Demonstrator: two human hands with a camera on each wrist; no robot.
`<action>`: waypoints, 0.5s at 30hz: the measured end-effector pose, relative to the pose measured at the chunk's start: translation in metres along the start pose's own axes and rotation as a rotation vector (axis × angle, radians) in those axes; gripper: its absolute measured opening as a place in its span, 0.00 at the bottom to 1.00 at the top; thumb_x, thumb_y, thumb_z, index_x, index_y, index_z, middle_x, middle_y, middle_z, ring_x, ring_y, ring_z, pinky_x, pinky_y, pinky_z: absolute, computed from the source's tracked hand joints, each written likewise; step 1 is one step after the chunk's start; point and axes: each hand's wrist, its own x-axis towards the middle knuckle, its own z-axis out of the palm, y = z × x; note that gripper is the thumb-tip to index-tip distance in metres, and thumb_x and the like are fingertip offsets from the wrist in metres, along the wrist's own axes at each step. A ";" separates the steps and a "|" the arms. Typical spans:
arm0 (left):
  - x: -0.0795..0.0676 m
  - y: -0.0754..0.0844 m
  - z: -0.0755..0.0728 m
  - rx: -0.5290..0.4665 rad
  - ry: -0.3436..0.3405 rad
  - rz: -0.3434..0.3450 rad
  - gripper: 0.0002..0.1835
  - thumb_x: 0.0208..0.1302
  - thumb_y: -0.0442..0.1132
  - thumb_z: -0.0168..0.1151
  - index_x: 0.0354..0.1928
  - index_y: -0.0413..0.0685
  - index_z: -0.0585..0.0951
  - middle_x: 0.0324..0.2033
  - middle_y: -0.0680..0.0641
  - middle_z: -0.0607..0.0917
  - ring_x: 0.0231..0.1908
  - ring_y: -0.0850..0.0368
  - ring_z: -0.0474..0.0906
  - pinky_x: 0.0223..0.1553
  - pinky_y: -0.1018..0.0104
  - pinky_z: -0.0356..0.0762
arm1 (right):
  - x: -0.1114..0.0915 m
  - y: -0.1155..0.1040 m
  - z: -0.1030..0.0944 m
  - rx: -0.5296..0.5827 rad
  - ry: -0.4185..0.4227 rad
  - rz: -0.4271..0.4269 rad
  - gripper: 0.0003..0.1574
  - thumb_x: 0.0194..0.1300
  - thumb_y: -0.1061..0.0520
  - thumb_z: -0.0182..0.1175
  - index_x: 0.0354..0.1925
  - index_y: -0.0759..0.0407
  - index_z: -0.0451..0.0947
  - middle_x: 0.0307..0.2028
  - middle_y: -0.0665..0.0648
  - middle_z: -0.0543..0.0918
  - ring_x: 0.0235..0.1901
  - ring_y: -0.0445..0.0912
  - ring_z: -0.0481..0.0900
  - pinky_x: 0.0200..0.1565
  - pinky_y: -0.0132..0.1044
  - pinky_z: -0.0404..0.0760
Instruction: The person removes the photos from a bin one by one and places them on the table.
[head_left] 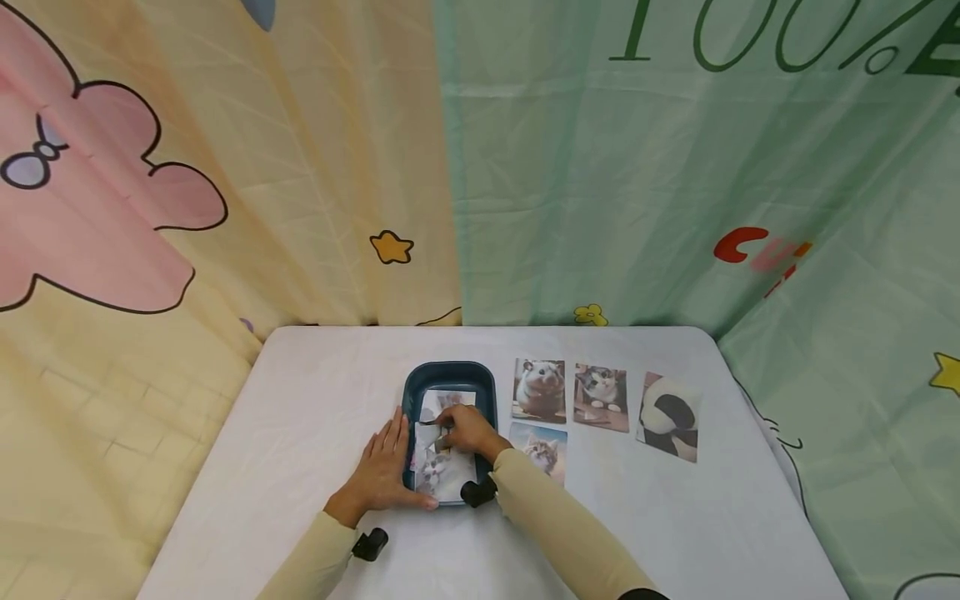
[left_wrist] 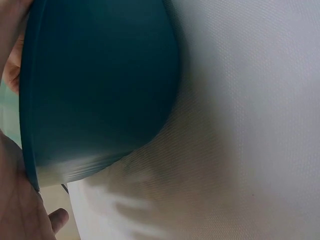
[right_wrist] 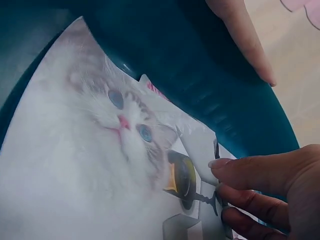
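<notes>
Both of your hands are at the dark teal oval plastic tray [head_left: 448, 372], which sits on the white table [head_left: 300, 417] with its long axis running from you toward the curtain. Your right hand [head_left: 468, 432] reaches into the tray, fingertips [right_wrist: 235, 167] pinching the edge of a glossy printed photo card of a white blue-eyed kitten [right_wrist: 85, 165]; that card lies on top of other cards stacked in the tray, its long side along the tray's length. Your left hand [head_left: 386, 471] lies flat with fingers straight against the tray's left wall, holding nothing. Four more animal picture cards lie just right of the tray: a hamster card [head_left: 539, 389], a cat card [head_left: 601, 397], a panda card [head_left: 667, 417], and a kitten card [head_left: 543, 451] nearest your right sleeve. Cartoon-print fabric curtains [head_left: 225, 167] hang behind the table.
</notes>
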 end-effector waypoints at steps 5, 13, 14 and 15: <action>0.000 -0.001 0.002 -0.012 -0.003 -0.009 0.79 0.29 0.77 0.69 0.74 0.32 0.43 0.75 0.36 0.38 0.73 0.36 0.41 0.69 0.38 0.42 | 0.001 0.002 0.000 0.049 0.006 -0.034 0.16 0.50 0.65 0.70 0.41 0.62 0.85 0.36 0.55 0.87 0.39 0.46 0.83 0.43 0.34 0.78; 0.000 0.000 0.001 -0.012 -0.005 -0.010 0.79 0.30 0.77 0.69 0.74 0.32 0.43 0.75 0.35 0.39 0.73 0.36 0.41 0.69 0.38 0.42 | 0.003 0.002 -0.004 0.301 0.040 0.021 0.16 0.50 0.68 0.71 0.41 0.65 0.85 0.35 0.57 0.85 0.36 0.46 0.81 0.40 0.34 0.79; 0.000 0.000 0.000 -0.014 -0.005 -0.010 0.79 0.30 0.77 0.70 0.74 0.32 0.43 0.75 0.35 0.39 0.73 0.36 0.41 0.69 0.38 0.42 | 0.003 0.002 -0.004 0.308 0.036 0.030 0.16 0.50 0.67 0.71 0.41 0.65 0.85 0.37 0.56 0.85 0.39 0.47 0.82 0.42 0.35 0.79; 0.000 0.000 0.000 -0.010 -0.005 -0.010 0.79 0.30 0.77 0.70 0.74 0.32 0.43 0.75 0.35 0.39 0.73 0.36 0.41 0.69 0.38 0.42 | 0.004 0.002 -0.005 0.313 0.032 0.033 0.16 0.50 0.66 0.72 0.41 0.64 0.85 0.37 0.56 0.85 0.41 0.48 0.82 0.44 0.36 0.80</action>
